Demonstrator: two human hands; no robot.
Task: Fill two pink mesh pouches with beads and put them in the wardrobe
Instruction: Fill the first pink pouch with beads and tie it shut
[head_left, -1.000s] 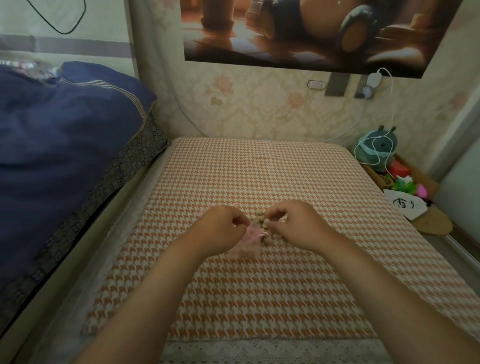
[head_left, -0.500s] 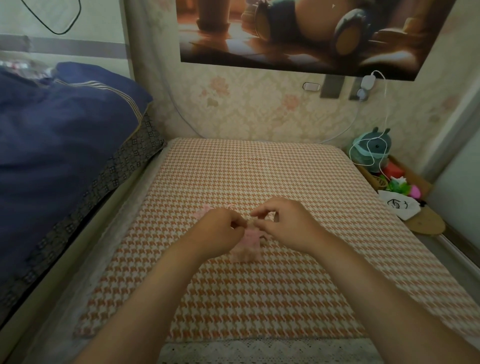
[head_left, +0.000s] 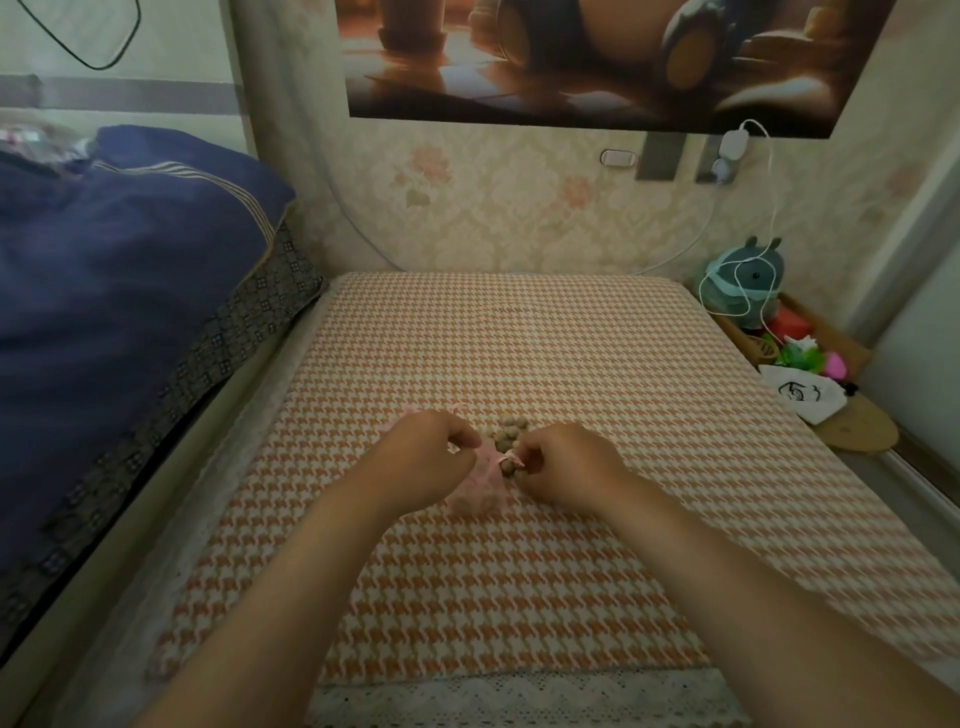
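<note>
Head view, looking down along both forearms. I judge that the first pouch is being filled.

The left hand has its fingers curled and pinches one side of the mouth of a pink mesh pouch. The pouch lies flat on the table, between the two hands and just nearer me. The right hand is curled as well, pinching the opposite side of the mouth where a pink ribbon shows. I cannot tell whether a bead is also between its fingertips.

A small heap of brown beads sits just beyond the fingertips, reaching the pouch's mouth. I cannot make out how many beads are inside the pouch.

Past the left hand, a bit of pink fabric peeks out. It is probably the second pouch, and it looks flat.

Next, I think, one hand must keep the mouth spread while the other lifts beads from the heap and drops them in. The wardrobe is not in view.
</note>
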